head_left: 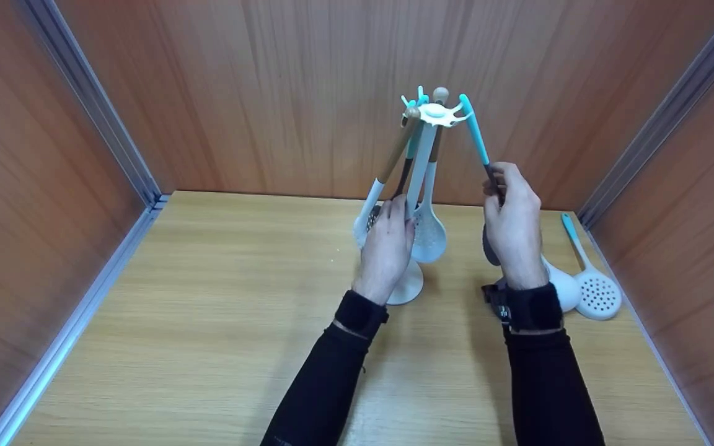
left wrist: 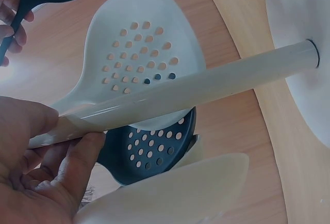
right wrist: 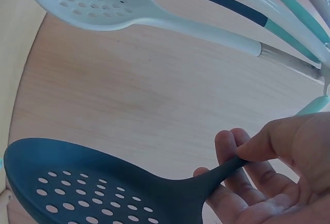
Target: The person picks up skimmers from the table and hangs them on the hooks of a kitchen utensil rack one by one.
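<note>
My left hand (head_left: 388, 248) grips the pole of a white utensil stand (head_left: 422, 164), thumb and fingers round it. In my right hand (head_left: 514, 217), thumb and fingers pinch the dark neck of a skimmer (right wrist: 98, 182). Its turquoise handle reaches up to a hook on the stand's right side. From the stand hang a white skimmer (left wrist: 139, 43) with a brown handle, a dark skimmer (left wrist: 149, 152) behind the pole, and a white utensil (left wrist: 170, 193) at left. The stand's round base (head_left: 408, 286) shows beyond my left wrist.
On the table at right lies a white skimmer (head_left: 599, 294) with a turquoise handle. Beside it is a white rounded utensil (head_left: 564, 288), partly hidden by my right wrist. Wood-grain panels (head_left: 282, 93) enclose the table at the back and both sides.
</note>
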`<state>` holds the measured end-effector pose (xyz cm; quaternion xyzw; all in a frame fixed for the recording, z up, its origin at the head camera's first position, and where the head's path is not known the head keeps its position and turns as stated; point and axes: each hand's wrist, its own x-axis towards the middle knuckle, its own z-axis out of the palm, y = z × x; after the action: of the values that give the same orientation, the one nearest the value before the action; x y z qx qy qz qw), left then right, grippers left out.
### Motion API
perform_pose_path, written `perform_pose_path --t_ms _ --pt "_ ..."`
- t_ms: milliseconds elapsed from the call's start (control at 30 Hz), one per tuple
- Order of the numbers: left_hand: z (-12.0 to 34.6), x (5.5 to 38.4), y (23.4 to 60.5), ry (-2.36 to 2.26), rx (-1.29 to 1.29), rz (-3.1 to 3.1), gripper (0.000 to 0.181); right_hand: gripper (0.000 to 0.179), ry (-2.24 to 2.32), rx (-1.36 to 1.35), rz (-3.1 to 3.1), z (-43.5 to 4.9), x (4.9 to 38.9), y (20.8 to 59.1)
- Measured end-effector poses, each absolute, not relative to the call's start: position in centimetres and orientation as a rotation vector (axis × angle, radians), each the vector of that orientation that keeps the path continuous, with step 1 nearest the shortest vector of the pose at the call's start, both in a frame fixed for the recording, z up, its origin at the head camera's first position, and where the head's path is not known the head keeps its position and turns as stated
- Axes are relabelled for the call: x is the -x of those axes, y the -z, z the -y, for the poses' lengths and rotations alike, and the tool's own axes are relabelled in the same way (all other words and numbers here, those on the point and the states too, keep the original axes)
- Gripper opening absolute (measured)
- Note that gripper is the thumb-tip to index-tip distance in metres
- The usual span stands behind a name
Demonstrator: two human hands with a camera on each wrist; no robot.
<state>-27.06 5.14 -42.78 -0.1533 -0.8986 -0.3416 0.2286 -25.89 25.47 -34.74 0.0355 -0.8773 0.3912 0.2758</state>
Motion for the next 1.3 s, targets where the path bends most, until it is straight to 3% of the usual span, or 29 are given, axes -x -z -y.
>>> perform_pose_path --t_ms 1300 --pt "-5.1 27.0 42.8 0.928 0.412 2.487 0.043 0.039 -1.148 -0.104 2.44 -24.7 26.1 35.8"
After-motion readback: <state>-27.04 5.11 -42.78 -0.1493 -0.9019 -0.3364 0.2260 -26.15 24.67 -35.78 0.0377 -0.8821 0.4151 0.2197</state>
